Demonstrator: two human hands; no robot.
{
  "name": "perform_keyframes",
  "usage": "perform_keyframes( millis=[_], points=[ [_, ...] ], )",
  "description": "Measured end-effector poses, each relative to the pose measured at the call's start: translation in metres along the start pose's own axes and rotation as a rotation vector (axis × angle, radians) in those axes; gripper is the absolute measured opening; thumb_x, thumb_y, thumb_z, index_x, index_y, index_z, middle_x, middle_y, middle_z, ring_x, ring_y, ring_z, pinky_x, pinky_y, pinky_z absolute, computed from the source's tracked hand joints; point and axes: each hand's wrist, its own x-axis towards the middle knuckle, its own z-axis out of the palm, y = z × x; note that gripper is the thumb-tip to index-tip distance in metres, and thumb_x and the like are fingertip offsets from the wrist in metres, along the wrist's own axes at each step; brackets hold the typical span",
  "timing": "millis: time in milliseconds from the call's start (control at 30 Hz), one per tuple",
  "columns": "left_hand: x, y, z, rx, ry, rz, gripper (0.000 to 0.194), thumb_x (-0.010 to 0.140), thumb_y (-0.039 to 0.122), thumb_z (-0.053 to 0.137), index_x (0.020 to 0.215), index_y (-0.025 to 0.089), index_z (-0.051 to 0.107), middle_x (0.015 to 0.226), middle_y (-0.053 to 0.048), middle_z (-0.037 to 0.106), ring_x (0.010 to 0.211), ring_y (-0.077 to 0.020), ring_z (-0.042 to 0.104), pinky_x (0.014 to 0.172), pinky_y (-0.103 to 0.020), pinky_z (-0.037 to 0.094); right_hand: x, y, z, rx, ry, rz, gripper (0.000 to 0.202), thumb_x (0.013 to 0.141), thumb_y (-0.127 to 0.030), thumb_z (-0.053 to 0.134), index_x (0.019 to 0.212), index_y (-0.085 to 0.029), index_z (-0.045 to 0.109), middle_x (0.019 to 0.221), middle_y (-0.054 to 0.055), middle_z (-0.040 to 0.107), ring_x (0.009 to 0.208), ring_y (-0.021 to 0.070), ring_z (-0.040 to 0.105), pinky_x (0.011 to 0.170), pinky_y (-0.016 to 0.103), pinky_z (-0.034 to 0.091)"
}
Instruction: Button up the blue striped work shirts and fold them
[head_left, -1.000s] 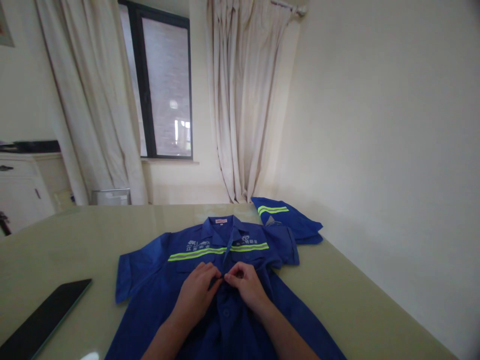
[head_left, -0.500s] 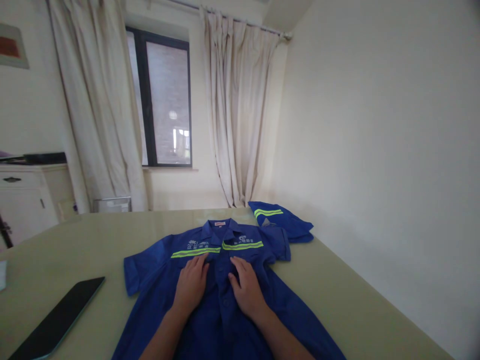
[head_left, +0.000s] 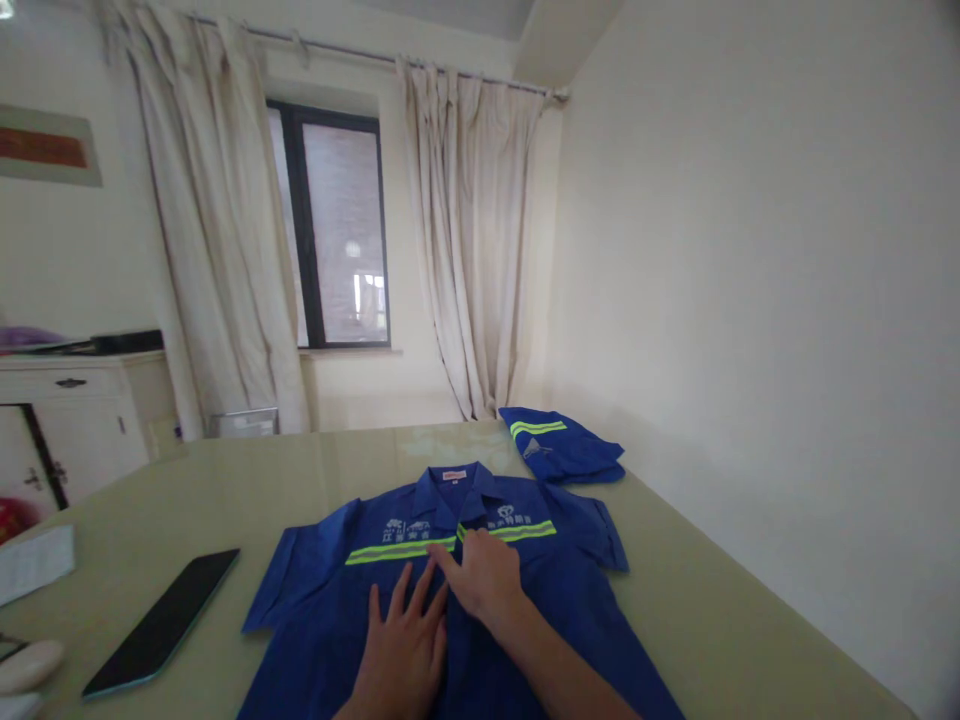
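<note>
A blue short-sleeved work shirt [head_left: 330,600] lies front up on the table, its collar at the far end. White lettering and a yellow-green reflective stripe cross its chest. My left hand [head_left: 405,630] rests flat on the shirt's left front, below the stripe, fingers spread. At the middle of the chest, my right hand [head_left: 491,575] is closed on the shirt's front edge by the stripe, its thumb stretched to the left and its other fingers curled. The cloth within its grip is mostly hidden. The shirt's lower part runs out of view.
A folded blue garment [head_left: 562,447] with a reflective stripe lies at the table's far right corner. On the left are a black tablet-like slab [head_left: 165,620], a white paper [head_left: 37,565] and a white rounded object [head_left: 30,665]. A wall [head_left: 750,300] runs along the table's right side.
My right hand has moved up to the stripe and closed on the front edge. My left hand has shifted lower and spread its fingers. The shirt's right sleeve lies further out, and the view has tilted up.
</note>
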Motion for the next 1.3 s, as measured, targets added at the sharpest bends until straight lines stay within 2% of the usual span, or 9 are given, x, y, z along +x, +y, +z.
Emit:
perform_keyframes(
  millis=[100,200,333,500,700,833,933,1100,1300],
  points=[
    [-0.010,0.001,-0.004,-0.012,-0.009,-0.026,0.062,0.092,0.026,0.042,0.151,0.041,0.044,0.164,-0.001,0.037,0.150,-0.0397,0.031,0.113,-0.079,0.018,0.008,0.006,0.017,0.008,-0.008,0.032,0.025,0.089,-0.038,0.061,0.097,-0.017,0.071,0.100,0.018,0.074,0.089,0.0304,0.071,0.073,0.036,0.047],
    [-0.004,0.003,-0.017,-0.015,0.019,-0.050,0.058,0.090,0.026,0.045,0.146,0.040,0.052,0.155,-0.005,0.052,0.142,-0.0399,0.043,0.109,-0.076,0.028,0.013,0.028,0.030,0.208,0.007,0.051,0.013,0.087,-0.022,0.056,0.079,-0.020,0.066,0.082,0.007,0.072,0.077,0.0212,0.066,0.068,0.028,0.042],
    [0.028,0.014,-0.035,0.007,0.082,-0.073,0.038,0.094,0.025,0.040,0.112,0.027,0.074,0.122,-0.011,0.071,0.114,-0.0328,0.063,0.099,-0.056,0.043,0.020,0.054,0.033,0.647,-0.037,0.032,0.020,0.084,-0.025,0.058,0.065,-0.020,0.055,0.063,-0.002,0.059,0.064,0.0155,0.055,0.059,0.024,0.037],
    [0.067,0.015,-0.025,-0.067,0.166,-0.084,0.023,0.093,0.033,0.049,0.098,0.020,0.067,0.107,-0.009,0.068,0.108,-0.0303,0.059,0.090,-0.044,0.044,0.023,0.061,0.034,0.940,-0.117,0.062,0.015,0.080,-0.032,0.063,0.073,-0.020,0.056,0.062,-0.005,0.056,0.058,0.0142,0.054,0.054,0.023,0.038],
    [0.071,-0.006,-0.006,-0.372,0.156,0.007,0.014,0.092,0.028,0.051,0.084,0.022,0.061,0.090,-0.005,0.066,0.091,-0.0247,0.060,0.082,-0.037,0.043,0.023,0.052,0.034,0.917,0.004,0.037,0.016,0.081,-0.033,0.064,0.073,-0.019,0.063,0.067,-0.001,0.060,0.062,0.0154,0.056,0.058,0.025,0.042],
    [0.069,-0.010,0.002,-0.590,0.206,0.001,0.016,0.095,0.032,0.048,0.088,0.023,0.060,0.088,-0.005,0.068,0.086,-0.0243,0.063,0.079,-0.037,0.047,0.022,0.047,0.028,0.951,-0.061,0.093,0.023,0.085,-0.039,0.062,0.088,-0.019,0.073,0.071,0.001,0.067,0.061,0.0176,0.060,0.057,0.027,0.045],
    [0.070,-0.009,0.006,-0.692,0.234,0.018,0.016,0.094,0.027,0.047,0.094,0.023,0.062,0.095,-0.007,0.070,0.092,-0.0251,0.065,0.085,-0.038,0.050,0.017,0.045,0.023,0.852,-0.098,0.071,0.020,0.081,-0.038,0.069,0.081,-0.018,0.074,0.070,0.002,0.068,0.062,0.0174,0.061,0.058,0.026,0.044],
    [0.070,-0.007,0.003,-0.725,0.217,0.047,0.017,0.095,0.024,0.047,0.094,0.023,0.063,0.096,-0.006,0.070,0.092,-0.0240,0.065,0.085,-0.037,0.049,0.011,0.042,0.023,0.719,-0.077,0.078,0.009,0.077,-0.023,0.067,0.070,-0.018,0.066,0.063,0.000,0.064,0.059,0.0158,0.059,0.056,0.025,0.040],
    [0.068,-0.004,0.002,-0.684,0.192,0.086,0.017,0.096,0.019,0.045,0.096,0.022,0.062,0.097,-0.006,0.069,0.093,-0.0223,0.064,0.085,-0.035,0.049,0.011,0.042,0.026,0.719,-0.022,0.087,0.008,0.074,-0.020,0.058,0.073,-0.019,0.066,0.064,0.000,0.062,0.060,0.0171,0.058,0.057,0.026,0.041]
  ],
)
